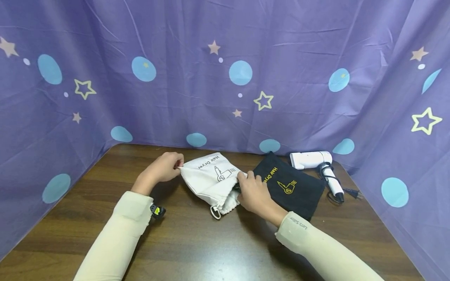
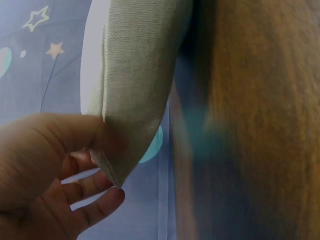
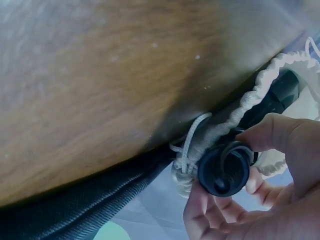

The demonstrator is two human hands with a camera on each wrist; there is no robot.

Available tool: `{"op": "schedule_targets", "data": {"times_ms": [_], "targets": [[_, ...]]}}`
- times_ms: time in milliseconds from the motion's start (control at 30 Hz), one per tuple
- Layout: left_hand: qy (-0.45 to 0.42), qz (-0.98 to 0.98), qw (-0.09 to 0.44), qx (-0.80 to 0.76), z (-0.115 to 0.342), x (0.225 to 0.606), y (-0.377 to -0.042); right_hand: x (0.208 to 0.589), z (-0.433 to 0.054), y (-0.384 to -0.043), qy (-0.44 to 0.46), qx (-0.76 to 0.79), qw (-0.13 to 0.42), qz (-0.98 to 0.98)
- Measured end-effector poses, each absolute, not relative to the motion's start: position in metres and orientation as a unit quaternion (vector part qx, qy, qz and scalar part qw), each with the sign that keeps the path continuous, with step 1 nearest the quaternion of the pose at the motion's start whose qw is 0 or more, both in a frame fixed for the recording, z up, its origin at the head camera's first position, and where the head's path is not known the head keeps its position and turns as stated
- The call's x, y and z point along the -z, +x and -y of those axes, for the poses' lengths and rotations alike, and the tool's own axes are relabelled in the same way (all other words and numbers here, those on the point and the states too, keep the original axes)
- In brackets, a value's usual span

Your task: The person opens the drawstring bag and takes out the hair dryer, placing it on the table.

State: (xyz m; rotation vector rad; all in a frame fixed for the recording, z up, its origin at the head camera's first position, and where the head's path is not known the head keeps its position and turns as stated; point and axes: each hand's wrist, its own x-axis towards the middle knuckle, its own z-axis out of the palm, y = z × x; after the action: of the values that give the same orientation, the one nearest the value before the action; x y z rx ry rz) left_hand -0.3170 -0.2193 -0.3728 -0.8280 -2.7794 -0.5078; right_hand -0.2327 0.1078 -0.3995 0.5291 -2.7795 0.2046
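— White pouch (image 1: 211, 177) where?
— Mid-bench (image 1: 197, 242), long axis slanting: closed corner far-left, gathered mouth near-right.
— Grips?
— Left hand (image 1: 162, 168) pinching far corner, fingers curled on cloth. Right hand (image 1: 254, 192) at mouth end, curled round dark round object (image 3: 223, 169) beside the drawcord (image 3: 192, 145).
— Nearer the opening?
— Right, def. Black pouch (image 1: 291, 187) just beside, white dryer (image 1: 314, 162) farther right.
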Motion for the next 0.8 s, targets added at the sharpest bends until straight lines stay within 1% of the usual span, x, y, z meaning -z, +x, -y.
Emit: {"op": "schedule_targets", "data": {"times_ms": [200, 300, 433, 567, 800], "targets": [[-0.323, 0.924, 0.092, 0.182, 0.214, 0.375, -0.315, 0.4, -0.104, -0.236, 0.166, -0.086, 0.14, 0.972], [-0.331, 0.922, 0.088, 0.184, 0.212, 0.375, -0.315, 0.399, -0.102, -0.236, 0.178, -0.101, 0.13, 0.97], [-0.326, 0.924, 0.083, 0.181, 0.212, 0.375, -0.314, 0.398, -0.098, -0.234, 0.204, -0.117, 0.11, 0.966], [-0.31, 0.929, 0.088, 0.182, 0.214, 0.376, -0.314, 0.399, -0.098, -0.237, 0.211, -0.126, 0.103, 0.964], [-0.287, 0.933, 0.114, 0.187, 0.217, 0.375, -0.316, 0.4, -0.107, -0.246, 0.215, -0.131, 0.075, 0.965]]}}
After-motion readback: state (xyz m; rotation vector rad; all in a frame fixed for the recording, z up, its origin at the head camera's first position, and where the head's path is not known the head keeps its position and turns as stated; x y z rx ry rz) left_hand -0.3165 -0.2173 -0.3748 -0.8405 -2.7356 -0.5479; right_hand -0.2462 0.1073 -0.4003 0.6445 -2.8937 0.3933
